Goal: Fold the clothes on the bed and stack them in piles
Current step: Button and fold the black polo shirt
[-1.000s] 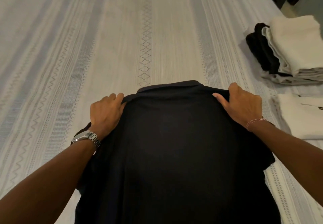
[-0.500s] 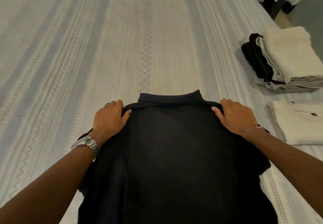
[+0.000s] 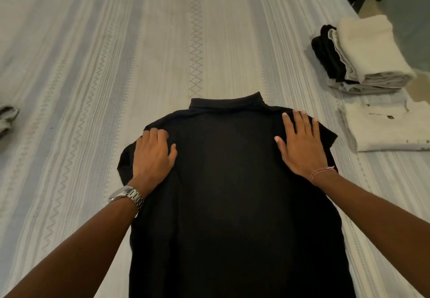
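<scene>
A black collared shirt (image 3: 230,193) is lying flat on the striped bed cover (image 3: 116,65), collar pointing away from the person and the body running down to the near edge of the view. The left hand (image 3: 152,155) is resting palm-down on the shirt's left shoulder, fingers slightly bent with their tips pressing into the cloth; a metal watch (image 3: 126,195) is sitting on that wrist. The right hand (image 3: 302,145) is lying flat on the right shoulder, fingers straight and spread, pinching nothing; a thin cord bracelet (image 3: 322,173) is circling that wrist. To the right, a stack of folded clothes (image 3: 363,53) is sitting near the bed's edge, cream on top with black beneath. Just nearer, a folded cream garment (image 3: 386,127) is lying apart from the shirt. A grey piece of cloth (image 3: 7,117) is showing at the left edge
</scene>
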Demonstrator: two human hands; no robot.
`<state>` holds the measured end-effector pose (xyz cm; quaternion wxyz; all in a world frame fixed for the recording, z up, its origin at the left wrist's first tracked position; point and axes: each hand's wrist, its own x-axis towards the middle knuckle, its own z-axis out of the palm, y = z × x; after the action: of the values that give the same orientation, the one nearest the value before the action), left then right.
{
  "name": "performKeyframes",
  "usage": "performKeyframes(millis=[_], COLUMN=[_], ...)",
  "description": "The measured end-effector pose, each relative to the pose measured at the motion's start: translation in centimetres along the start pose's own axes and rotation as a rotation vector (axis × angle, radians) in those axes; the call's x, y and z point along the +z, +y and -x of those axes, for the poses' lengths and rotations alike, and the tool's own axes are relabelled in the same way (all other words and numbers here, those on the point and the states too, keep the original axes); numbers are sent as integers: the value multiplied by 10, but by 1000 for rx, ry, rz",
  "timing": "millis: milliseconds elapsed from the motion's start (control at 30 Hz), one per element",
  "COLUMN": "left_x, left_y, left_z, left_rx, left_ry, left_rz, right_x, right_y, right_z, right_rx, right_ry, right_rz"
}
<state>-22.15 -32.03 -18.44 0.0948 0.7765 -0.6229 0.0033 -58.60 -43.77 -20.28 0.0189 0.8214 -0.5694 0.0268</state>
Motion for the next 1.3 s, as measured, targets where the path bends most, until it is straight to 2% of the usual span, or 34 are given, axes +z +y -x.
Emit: performKeyframes(millis=[167, 467, 633, 867, 933, 1067, 1233, 1300], left_x=[-8, -16, -25, -41, -47, -54, -63, -67], left_y=[5, 30, 33, 50, 54, 54, 43, 38], left_z=[66, 209, 280, 386, 408, 435, 457, 464], left_rx=[48, 83, -78, -427, -558, -795, -814, -854], left_ry=[-73, -419, -435, -436, -396, -384, -398, -358], left_rz=[-5, -118, -62, 3, 51, 296, 472, 583], right_x=[-9, -12, -18, -35, -42, -58, -69, -72], right_y=[-15, -29, -24, 0, 4, 13, 23, 28], right_z=[68, 215, 283, 387, 409, 438, 460, 466], right_rx=[-36, -14, 39, 243, 361, 579, 653, 708], right_ry=[-91, -376, -395, -280, -258, -410, -640, -671], right_rz=[0, -2, -89, -314, -386, -498, -821, -1011])
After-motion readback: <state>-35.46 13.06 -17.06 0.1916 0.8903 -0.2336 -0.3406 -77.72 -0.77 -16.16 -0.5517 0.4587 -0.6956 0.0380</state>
